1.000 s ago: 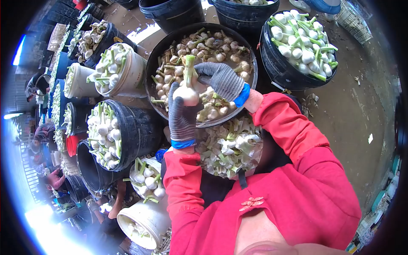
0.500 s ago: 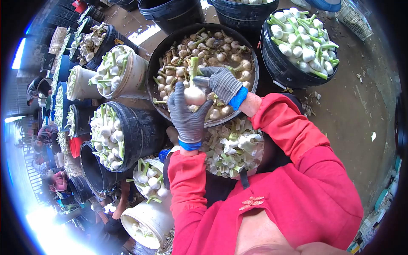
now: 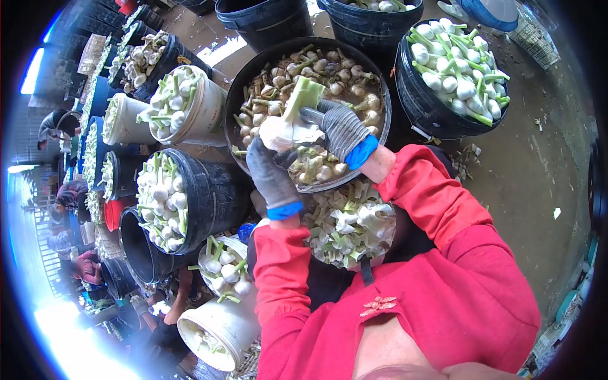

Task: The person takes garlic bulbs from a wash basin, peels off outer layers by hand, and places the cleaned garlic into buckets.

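Observation:
A garlic bulb [image 3: 277, 133] with a thick green stem is held over the round dark tub [image 3: 229, 95] of unpeeled garlic in water. My left hand [image 3: 271, 177], in a grey glove, grips the bulb from below. On the stem side, my right hand [image 3: 342, 128], also gloved, is closed on a loosened pale skin of this bulb; whether a tool is in it cannot be made out. Below the tub, garlic skins and leaf scraps [image 3: 348, 225] fill a container at my lap.
A black bucket [image 3: 421, 120] of white garlic stands at the right. Another black bucket [image 3: 218, 196] of garlic and a white bucket [image 3: 206, 114] are at the left. A white bucket [image 3: 225, 329] leans at lower left. People work at far left.
The bulb has tilted, its stem now leaning right, and a flap of skin has come away on its right side. My left hand has moved slightly left and its fingers have closed under the bulb.

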Motion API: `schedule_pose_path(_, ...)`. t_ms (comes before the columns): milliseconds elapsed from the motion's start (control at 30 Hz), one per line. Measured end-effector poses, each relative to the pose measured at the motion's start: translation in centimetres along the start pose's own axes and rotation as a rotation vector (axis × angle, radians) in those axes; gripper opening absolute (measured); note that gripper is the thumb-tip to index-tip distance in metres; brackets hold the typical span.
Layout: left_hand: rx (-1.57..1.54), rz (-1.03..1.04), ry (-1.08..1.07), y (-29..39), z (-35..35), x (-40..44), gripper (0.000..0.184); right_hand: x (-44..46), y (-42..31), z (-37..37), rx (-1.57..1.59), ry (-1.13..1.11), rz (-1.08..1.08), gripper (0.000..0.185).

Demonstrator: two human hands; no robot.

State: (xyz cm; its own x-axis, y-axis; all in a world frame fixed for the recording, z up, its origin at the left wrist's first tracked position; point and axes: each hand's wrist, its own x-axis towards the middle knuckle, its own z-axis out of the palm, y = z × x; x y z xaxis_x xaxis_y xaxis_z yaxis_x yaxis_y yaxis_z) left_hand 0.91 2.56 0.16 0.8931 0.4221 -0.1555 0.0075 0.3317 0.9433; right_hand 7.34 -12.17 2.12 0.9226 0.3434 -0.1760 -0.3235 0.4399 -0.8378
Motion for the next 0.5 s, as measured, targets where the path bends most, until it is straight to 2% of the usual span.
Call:
schedule_pose_path(33, 0.110, 0.142, 0.021, -0.6, 0.3, -0.2, 0.060, -0.1, -0.1, 0.0, -0.041, 0.064, -0.008, 0.022)
schedule_pose_path(133, 0.432, 0.521, 0.090, -1.3, 1.4, -1.5, 0.062, -0.3, 0.0, 0.2, -0.202, -0.035, 0.083, 0.020)
schedule_pose_path(200, 0.287, 0.348, 0.016, -0.4, 0.9, -1.6, 0.063, -0.9, -0.6, 0.2, -0.368, -0.148, 0.151, 0.022)
schedule_pose_path(300, 0.056, 0.141, -0.157, 0.7, -0.2, -1.4, 0.061, -0.7, -0.8, 0.0, -0.396, -0.297, 0.092, 0.022)
schedule_pose_path(367, -0.039, 0.009, -0.251, 1.3, -0.1, -1.8, 0.059, -0.9, -1.0, -0.8, -0.502, -0.232, 0.031, 0.022)
schedule_pose_path(433, -0.024, -0.004, -0.335, 1.3, -0.1, -1.8, 0.063, 0.5, 0.1, -2.5, -0.605, -0.141, -0.103, 0.022)
schedule_pose_path(467, -0.038, -0.045, -0.401, 2.1, 0.3, -2.3, 0.065, 0.8, -0.8, -3.0, -0.408, -0.066, 0.025, 0.021)
schedule_pose_path(500, -0.051, -0.085, -0.469, 2.5, 0.5, -2.8, 0.068, 1.9, -0.7, -3.7, -0.485, 0.011, -0.056, 0.021)
